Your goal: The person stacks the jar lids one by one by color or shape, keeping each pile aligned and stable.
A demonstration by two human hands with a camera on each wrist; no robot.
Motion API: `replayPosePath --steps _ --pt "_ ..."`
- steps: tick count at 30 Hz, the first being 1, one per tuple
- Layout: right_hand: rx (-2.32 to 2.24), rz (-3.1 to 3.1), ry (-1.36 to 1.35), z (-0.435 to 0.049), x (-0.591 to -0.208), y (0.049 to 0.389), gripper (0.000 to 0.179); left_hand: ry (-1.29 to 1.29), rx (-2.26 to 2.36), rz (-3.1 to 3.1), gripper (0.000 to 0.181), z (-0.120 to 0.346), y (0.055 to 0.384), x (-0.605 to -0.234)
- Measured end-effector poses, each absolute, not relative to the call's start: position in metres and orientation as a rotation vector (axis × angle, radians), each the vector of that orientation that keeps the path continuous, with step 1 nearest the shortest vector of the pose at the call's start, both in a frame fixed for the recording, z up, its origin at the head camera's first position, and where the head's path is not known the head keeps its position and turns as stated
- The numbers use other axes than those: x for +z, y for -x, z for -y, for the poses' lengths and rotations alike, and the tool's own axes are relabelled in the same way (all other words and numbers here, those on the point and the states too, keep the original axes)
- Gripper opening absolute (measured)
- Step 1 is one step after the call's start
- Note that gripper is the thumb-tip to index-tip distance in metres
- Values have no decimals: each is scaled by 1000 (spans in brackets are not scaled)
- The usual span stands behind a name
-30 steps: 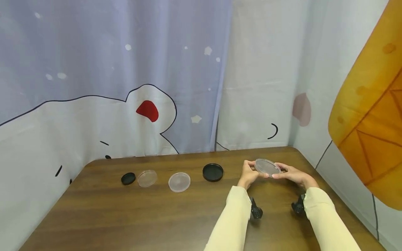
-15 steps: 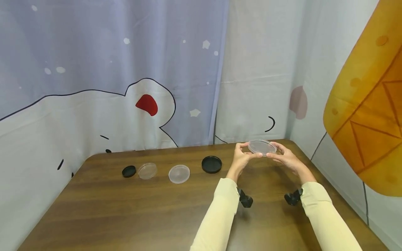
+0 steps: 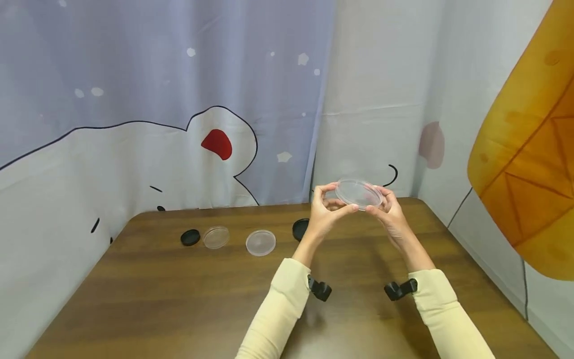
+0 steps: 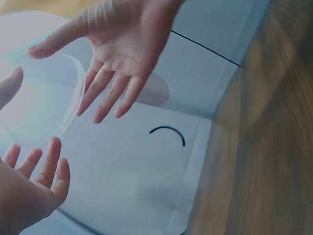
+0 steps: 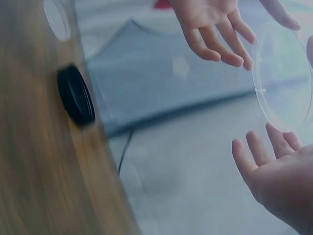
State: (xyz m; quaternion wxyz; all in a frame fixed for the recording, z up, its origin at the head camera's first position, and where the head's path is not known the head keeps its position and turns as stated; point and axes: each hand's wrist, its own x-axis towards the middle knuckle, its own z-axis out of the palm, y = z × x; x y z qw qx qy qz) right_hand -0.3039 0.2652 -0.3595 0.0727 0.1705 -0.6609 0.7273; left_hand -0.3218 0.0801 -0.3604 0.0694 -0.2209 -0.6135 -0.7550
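A clear, round petri dish (image 3: 358, 194) is held up above the table between both hands, tilted. My left hand (image 3: 324, 212) pinches its left edge, thumb at the near rim and fingers at the far side. At the opposite edge my right hand (image 3: 392, 214) grips it the same way. In the left wrist view the dish (image 4: 44, 105) lies between the left hand (image 4: 32, 191) below and the right hand above. In the right wrist view, fingertips of both hands meet the rim of the dish (image 5: 283, 81).
On the wooden table (image 3: 215, 299) stand, from the left, a small black round dish (image 3: 190, 237), a clear dish (image 3: 216, 237), another clear dish (image 3: 261, 243) and a larger black dish (image 3: 300, 229), partly hidden by the left hand. A printed curtain (image 3: 278, 99) hangs behind.
Both hands have lifted the petri dish off the right part of the table and brought it leftward and up. The dishes on the table stay put; the head view has shifted slightly.
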Motion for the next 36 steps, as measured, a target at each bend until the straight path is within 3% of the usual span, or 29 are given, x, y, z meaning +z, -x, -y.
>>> replayPosePath --steps 11,19,36 --pt "2141 1955 -871 -196 -372 289 70 690 -2298 2014 90 12 287 -370" --pt "2089 2111 -967 -170 -396 287 93 667 -2174 2171 89 54 273 -391" --pt "1872 2634 -1152 -150 -433 282 97 657 -1839 2576 85 109 257 -446"
